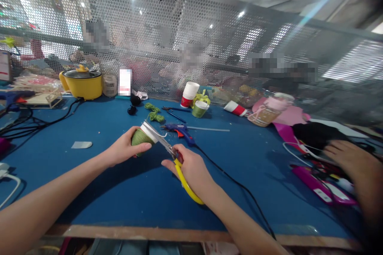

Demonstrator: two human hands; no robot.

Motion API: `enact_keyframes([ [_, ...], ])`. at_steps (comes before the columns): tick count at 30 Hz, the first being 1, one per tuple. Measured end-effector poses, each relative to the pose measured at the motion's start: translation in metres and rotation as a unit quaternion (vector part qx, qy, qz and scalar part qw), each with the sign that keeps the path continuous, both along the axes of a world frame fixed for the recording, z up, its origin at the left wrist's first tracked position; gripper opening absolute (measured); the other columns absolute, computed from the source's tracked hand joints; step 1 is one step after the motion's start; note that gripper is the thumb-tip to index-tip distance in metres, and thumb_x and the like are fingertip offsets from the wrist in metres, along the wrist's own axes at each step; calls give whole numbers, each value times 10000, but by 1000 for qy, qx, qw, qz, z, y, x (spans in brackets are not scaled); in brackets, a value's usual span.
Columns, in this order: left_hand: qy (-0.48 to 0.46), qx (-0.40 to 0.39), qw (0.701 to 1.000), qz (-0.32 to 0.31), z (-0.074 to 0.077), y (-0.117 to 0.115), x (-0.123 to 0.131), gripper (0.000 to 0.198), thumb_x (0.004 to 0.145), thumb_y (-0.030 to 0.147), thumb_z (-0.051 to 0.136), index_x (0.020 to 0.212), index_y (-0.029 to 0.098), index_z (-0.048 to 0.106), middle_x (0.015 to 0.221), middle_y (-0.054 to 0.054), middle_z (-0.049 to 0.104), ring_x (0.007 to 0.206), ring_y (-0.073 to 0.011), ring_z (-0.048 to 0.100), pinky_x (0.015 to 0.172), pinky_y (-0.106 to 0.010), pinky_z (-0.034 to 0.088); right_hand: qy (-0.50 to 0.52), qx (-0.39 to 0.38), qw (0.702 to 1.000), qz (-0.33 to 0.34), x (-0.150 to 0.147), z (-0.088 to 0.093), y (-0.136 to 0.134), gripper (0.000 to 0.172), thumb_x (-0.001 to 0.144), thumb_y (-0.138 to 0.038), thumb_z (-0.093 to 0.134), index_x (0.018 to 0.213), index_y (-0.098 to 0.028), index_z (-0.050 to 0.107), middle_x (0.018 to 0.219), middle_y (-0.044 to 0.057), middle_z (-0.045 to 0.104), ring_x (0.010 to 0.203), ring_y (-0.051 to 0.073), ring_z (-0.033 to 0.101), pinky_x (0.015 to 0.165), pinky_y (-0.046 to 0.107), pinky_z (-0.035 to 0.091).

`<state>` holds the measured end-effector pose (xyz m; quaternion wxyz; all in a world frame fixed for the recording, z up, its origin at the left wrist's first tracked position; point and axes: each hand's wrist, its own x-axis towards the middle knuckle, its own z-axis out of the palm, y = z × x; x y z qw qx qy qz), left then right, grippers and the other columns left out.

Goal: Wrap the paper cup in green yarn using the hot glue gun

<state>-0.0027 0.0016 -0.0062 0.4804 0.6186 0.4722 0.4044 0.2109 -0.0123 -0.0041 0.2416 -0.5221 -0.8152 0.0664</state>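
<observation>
My left hand point(124, 150) is wrapped round a paper cup covered in green yarn point(141, 137), held on its side with its white rim facing right. My right hand point(191, 169) grips yellow-handled scissors point(176, 163), whose metal blades reach up to the cup's rim. Both hands hover over the blue table point(119, 191) near its middle. A blue glue gun point(181, 130) lies just behind the scissors, its black cord running to the table's front edge.
Loose green yarn point(154, 113), paper cups point(189, 93), a second green-wrapped cup point(200, 108) and a yellow pot point(82, 83) stand at the back before a mesh screen. Another person's hand point(353, 159) rests at the right among pink items. Cables lie at left.
</observation>
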Motion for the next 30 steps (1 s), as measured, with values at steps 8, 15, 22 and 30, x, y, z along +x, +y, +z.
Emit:
enact_keyframes([
  [8, -108, -114, 985, -75, 5, 1, -7, 523, 720, 475, 593, 1114, 175, 426, 828, -42, 558, 623, -148, 598, 505, -248, 471, 19, -2, 1000, 3, 0, 0, 2, 374, 662, -490, 628, 867, -197, 518, 719, 22, 585, 607, 153, 527, 572, 257, 393],
  [15, -42, -64, 996, -51, 6, -6, 1, 483, 712, 456, 603, 1060, 161, 444, 790, -34, 568, 638, -149, 590, 471, -222, 454, 51, -15, 999, 10, 0, 0, 2, 497, 577, -450, 706, 939, -181, 495, 845, 55, 585, 714, 178, 545, 628, 280, 419],
  [22, -22, -34, 999, -34, 4, -3, 1, 467, 713, 440, 606, 1050, 168, 433, 803, -25, 549, 648, -138, 568, 480, -223, 455, 14, -15, 1000, 3, -1, 1, 0, 406, 664, -506, 618, 889, -187, 507, 765, 35, 587, 649, 162, 527, 582, 265, 389],
  [30, -11, -17, 1000, -20, 4, -2, 0, 464, 709, 436, 611, 1040, 164, 432, 743, 0, 517, 638, -127, 531, 493, -227, 458, -4, -9, 1000, -1, -2, 1, -2, 359, 708, -514, 568, 859, -192, 516, 690, 21, 579, 586, 146, 514, 508, 237, 347],
])
